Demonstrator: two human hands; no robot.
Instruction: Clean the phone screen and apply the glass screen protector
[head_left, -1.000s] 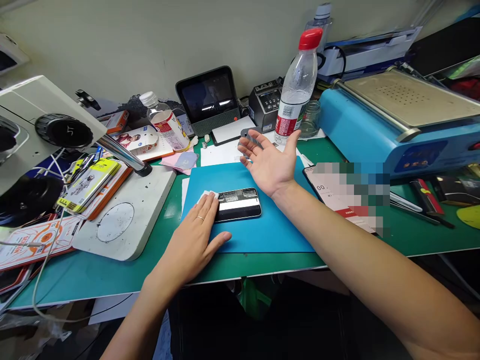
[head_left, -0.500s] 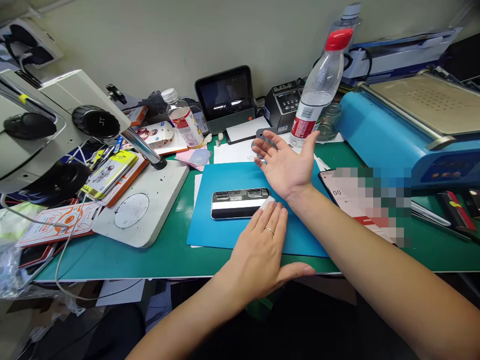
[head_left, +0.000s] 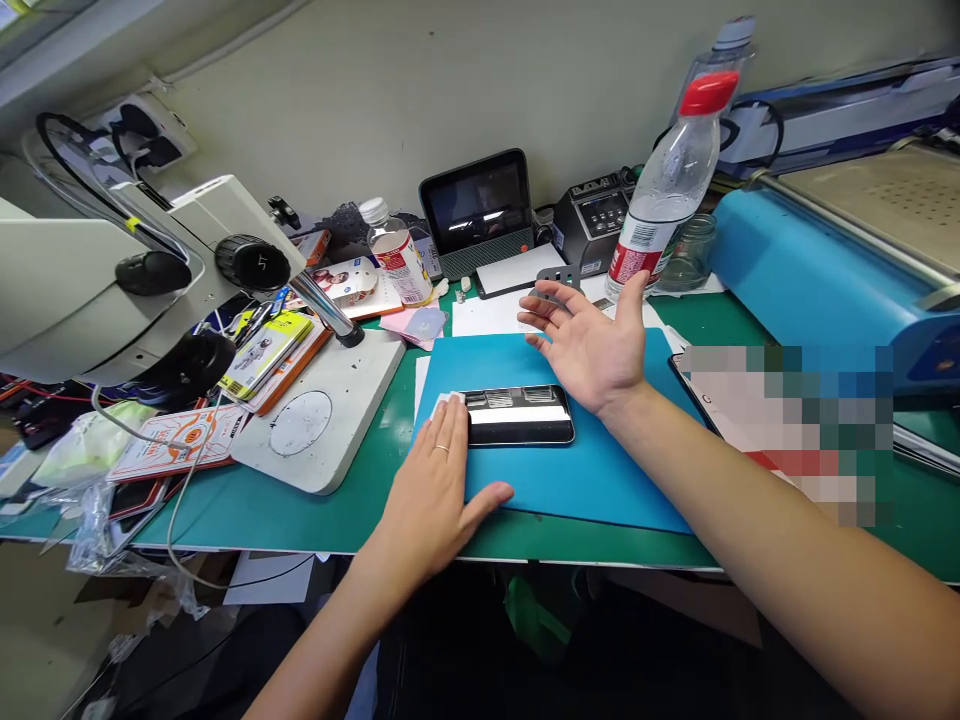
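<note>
My left hand (head_left: 431, 490) lies flat, fingers stretched out and together, at the left end of a phone (head_left: 521, 425) with a glossy black-and-reflective surface. Under its fingertips is a small white piece, like a wipe (head_left: 448, 399), partly hidden by the fingers. The phone lies lengthwise across a blue mat (head_left: 585, 485). Palm up, my right hand (head_left: 592, 345) hovers over the mat's back right part, fingers loosely curled and thumb apart, with nothing in it.
A microscope stand (head_left: 337, 420) occupies the left, beside boxed packs (head_left: 266, 355). Behind the mat are a small bottle (head_left: 401, 260), a smart display (head_left: 480, 205) and a big red-capped bottle (head_left: 664, 210). A blue machine (head_left: 817, 270) stands right, near a partly blurred phone (head_left: 765, 420).
My left hand has slid from the phone's right end to its left end, the white piece moving with it. My right hand keeps its palm-up pose. The view has shifted left.
</note>
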